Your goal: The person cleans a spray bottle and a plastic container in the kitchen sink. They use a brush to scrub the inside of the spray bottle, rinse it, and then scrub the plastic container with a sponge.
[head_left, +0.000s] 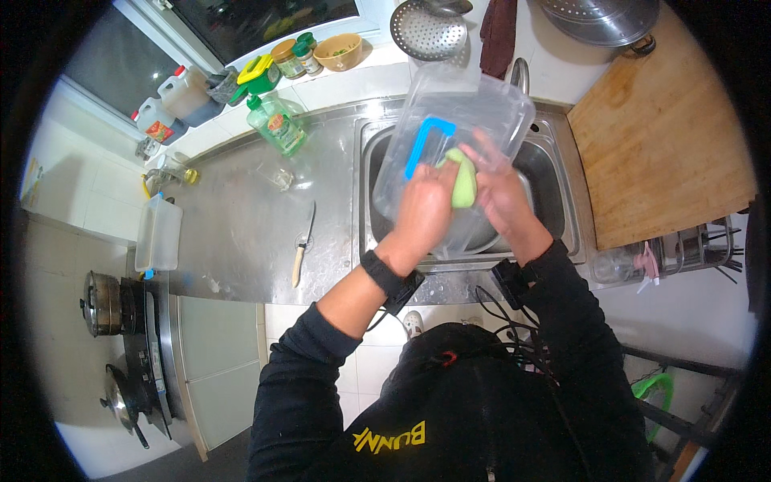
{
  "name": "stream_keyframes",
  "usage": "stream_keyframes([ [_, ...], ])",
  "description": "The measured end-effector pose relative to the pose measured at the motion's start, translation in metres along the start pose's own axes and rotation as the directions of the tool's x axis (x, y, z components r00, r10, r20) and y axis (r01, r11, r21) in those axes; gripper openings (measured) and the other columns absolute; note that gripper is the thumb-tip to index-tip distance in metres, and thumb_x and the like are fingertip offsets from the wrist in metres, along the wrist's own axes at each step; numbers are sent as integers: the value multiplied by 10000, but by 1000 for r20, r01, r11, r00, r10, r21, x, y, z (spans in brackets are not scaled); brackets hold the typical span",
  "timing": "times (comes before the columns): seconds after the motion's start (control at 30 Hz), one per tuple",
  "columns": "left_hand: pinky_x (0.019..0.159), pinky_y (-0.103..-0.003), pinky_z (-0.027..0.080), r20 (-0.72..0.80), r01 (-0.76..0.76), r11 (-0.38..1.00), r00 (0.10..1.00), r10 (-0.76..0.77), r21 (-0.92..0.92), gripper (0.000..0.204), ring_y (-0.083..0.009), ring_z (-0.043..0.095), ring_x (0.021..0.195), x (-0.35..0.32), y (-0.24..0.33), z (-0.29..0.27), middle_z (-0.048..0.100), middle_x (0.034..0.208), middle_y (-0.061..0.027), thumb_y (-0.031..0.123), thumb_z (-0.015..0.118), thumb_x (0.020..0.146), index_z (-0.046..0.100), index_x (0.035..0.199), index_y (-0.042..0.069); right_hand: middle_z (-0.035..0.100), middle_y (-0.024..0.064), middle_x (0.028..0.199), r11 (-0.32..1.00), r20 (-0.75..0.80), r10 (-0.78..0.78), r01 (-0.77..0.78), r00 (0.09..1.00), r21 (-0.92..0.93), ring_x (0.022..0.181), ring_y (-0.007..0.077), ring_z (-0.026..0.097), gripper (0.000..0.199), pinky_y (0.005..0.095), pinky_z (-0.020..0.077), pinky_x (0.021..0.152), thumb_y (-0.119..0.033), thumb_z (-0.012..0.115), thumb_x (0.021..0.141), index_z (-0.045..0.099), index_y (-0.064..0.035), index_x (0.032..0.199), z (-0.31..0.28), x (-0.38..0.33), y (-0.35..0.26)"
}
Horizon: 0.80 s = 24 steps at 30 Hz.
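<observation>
A light green sponge (463,181) is between my two hands, over a large clear plastic container (502,108) with a blue clip (419,153). My left hand (426,202) has its fingers closed on the sponge's left side. Against the sponge's right side is my right hand (499,191), its fingers smeared by motion, so their grip is unclear. The container lies tilted across the stainless steel sink (554,165) and hides much of the basin. Part of the faucet (520,76) shows behind it.
Left of the sink, a knife (299,261) with a pale handle lies on the steel counter (233,233). A green dish soap bottle (277,127) stands at the back. A white plastic box (159,234) is at the far left. A wooden board (666,136) leans on the right.
</observation>
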<state>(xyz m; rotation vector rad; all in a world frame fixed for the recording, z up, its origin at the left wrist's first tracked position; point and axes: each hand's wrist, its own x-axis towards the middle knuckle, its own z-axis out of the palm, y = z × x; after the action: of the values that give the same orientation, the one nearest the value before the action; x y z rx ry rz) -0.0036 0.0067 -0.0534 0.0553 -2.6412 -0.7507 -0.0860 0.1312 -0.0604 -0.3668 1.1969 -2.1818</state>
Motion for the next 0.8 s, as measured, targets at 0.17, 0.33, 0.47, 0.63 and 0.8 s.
stream_keyframes([
  [0.17,713,-472,483,-344,-185,981,927,152,-63,312,-416,581,801,17,-7,3,639,840,-204,-61,600,661,620,957,33,412,110,1401,1000,19,-28,28,999,2,1209,213,479,773,370,455,967,113,460,759,285,-127,1472,-1,7,-5],
  [0.33,721,-467,478,-324,-55,971,946,-24,-233,293,-404,598,813,50,-10,-1,644,838,-194,-44,597,672,644,938,68,439,73,1373,996,74,-35,41,997,-78,1179,195,493,780,376,458,963,116,457,756,283,-134,1474,9,4,-11],
  [0.47,749,-436,485,-301,-100,942,954,-1,-320,319,-387,609,839,45,-3,-4,651,872,-191,-33,591,691,662,979,86,430,84,1381,998,47,1,-4,999,67,1172,193,499,789,371,463,956,110,464,752,286,-155,1474,15,5,-4],
  [0.63,763,-422,489,-113,-118,971,989,95,-210,342,-373,611,881,9,-5,-4,657,904,-185,-37,594,690,680,991,100,360,149,1440,994,6,-71,71,997,-80,1161,225,523,735,349,463,948,19,526,821,252,-153,1482,-4,13,-21],
  [0.8,715,-428,488,-161,42,851,976,-147,-524,257,-402,619,833,24,-1,0,652,877,-213,-27,563,748,658,979,35,421,120,1396,998,14,-60,60,998,-21,1174,250,506,808,388,467,946,94,499,756,261,-169,1482,4,5,-7],
])
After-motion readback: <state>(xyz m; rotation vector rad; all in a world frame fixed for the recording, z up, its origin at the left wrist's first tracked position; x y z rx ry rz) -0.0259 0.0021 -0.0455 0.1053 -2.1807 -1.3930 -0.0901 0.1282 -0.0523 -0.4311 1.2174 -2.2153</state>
